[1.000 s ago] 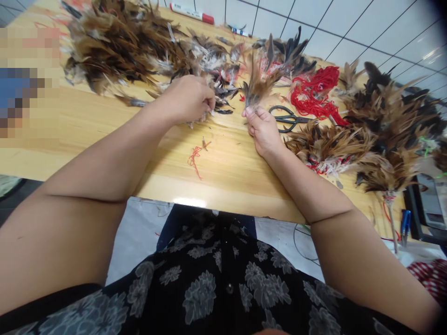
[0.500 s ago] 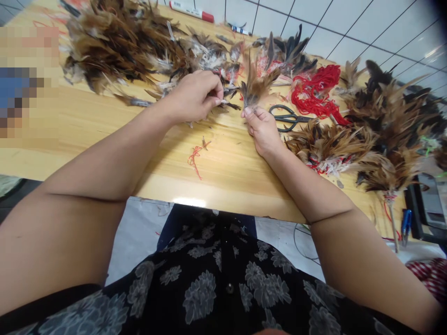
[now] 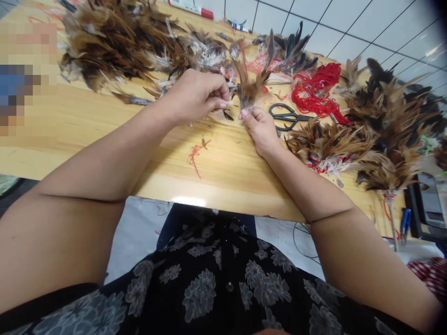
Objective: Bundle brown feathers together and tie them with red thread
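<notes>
My right hand [image 3: 260, 128] pinches the base of a small brown feather bunch [image 3: 249, 88], whose tips point up and away. Just left of it, my left hand [image 3: 204, 95] has thumb and finger closed on a thin pale quill end, with a small dark feather [image 3: 228, 114] beside the fingertips. Right of my right hand lie black-handled scissors [image 3: 288, 117]. Behind them is a heap of red string [image 3: 316, 93]. A tangle of thin red thread [image 3: 194, 156] rests on the wooden table [image 3: 230, 181] in front of my hands.
A large brown feather pile [image 3: 115, 44] covers the back left. More feather bunches [image 3: 331, 142] and a feather-topped stick [image 3: 393, 172] stand at the right. Markers [image 3: 191, 8] lie by the tiled wall. Blue-handled snips [image 3: 405, 223] are near a dark device at far right.
My left hand has shifted slightly right and up, nearer the feather bunch. The bunch in my right hand has moved a little left and its tips lean more to the left.
</notes>
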Tool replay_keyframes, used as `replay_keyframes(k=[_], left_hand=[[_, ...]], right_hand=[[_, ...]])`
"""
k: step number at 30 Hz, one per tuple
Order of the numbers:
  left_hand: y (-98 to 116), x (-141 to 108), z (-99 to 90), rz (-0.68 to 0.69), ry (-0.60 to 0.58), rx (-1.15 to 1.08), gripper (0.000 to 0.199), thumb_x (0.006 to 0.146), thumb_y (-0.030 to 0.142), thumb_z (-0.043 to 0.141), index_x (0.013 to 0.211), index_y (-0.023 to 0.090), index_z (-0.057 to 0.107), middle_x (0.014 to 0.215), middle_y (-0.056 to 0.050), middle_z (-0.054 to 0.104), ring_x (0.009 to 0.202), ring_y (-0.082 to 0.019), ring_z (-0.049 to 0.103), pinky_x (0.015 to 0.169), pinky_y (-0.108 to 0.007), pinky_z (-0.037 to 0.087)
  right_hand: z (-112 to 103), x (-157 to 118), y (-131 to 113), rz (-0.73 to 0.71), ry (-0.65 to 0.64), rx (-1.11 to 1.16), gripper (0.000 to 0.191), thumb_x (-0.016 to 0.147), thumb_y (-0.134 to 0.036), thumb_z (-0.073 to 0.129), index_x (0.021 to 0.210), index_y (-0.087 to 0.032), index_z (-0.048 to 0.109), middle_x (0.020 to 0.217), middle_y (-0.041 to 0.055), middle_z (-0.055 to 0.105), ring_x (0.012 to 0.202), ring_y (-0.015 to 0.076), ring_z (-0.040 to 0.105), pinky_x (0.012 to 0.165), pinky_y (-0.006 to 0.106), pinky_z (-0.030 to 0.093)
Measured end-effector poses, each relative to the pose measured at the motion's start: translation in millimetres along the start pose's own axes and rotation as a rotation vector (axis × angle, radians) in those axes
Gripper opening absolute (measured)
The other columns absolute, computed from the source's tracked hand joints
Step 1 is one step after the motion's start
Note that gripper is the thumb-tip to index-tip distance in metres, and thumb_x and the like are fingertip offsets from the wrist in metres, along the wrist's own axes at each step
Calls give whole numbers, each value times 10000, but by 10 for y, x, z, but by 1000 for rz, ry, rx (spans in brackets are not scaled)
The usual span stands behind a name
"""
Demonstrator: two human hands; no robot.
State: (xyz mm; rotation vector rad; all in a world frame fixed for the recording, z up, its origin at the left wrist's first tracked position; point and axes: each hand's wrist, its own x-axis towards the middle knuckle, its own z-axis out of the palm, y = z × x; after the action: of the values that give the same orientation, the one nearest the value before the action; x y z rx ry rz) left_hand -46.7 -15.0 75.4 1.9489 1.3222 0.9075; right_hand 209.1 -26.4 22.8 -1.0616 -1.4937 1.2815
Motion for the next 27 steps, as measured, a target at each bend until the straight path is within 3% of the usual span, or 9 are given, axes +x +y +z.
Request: replay_keyframes(k=[4,11,13,16,19,27], left_hand=[[35,3,64,56,-27,-5,222,895,228,981,904,383,822,977,-41,843,1375,-427,821,1325,-543,641],[-18,4,148,190,-49,14,194,980,456,991,931,398,812,971,-87,839,1361,-452,797,1309,-615,657],[-16,-7,116,257,-83,82,144,1068,518,897,1005,400,844,1023,-113,867,1351,-474,781,1316,-669,629],[-47,-4,77,388,-123,194,254,1190,573,707,1137,402,887,1100,-124,891,1325,-489,773,1287,-739,608],[-138,27,100,474,-101,253,343,1227,620,631,1219,411,903,1122,-130,893,1300,-490,765,1254,-769,614],[-304,70,254,510,-46,325,422,1258,696,556,1222,422,876,1082,-144,867,1286,-481,763,1200,-760,630]], right_hand=[[19,-12,-25,13,3,-20,579,1033,-753,990,856,-289,692,905,18,739,1133,255,758,1102,399,653],[0,33,22,7,-28,-57,549,959,-699,1096,847,-236,822,925,12,824,982,205,722,984,358,612],[-11,56,59,-3,-38,-67,575,942,-733,1101,852,-230,836,930,18,839,992,210,740,983,360,617],[-24,81,111,-26,-65,-66,647,916,-839,1076,879,-232,857,966,29,866,1028,226,772,1012,378,640],[-35,87,138,-46,-89,-73,701,898,-920,1044,888,-242,868,987,35,882,1043,237,783,1049,403,663],[-48,71,121,-64,-141,-62,700,902,-916,1046,908,-237,874,1006,38,880,1066,243,810,1059,415,682]])
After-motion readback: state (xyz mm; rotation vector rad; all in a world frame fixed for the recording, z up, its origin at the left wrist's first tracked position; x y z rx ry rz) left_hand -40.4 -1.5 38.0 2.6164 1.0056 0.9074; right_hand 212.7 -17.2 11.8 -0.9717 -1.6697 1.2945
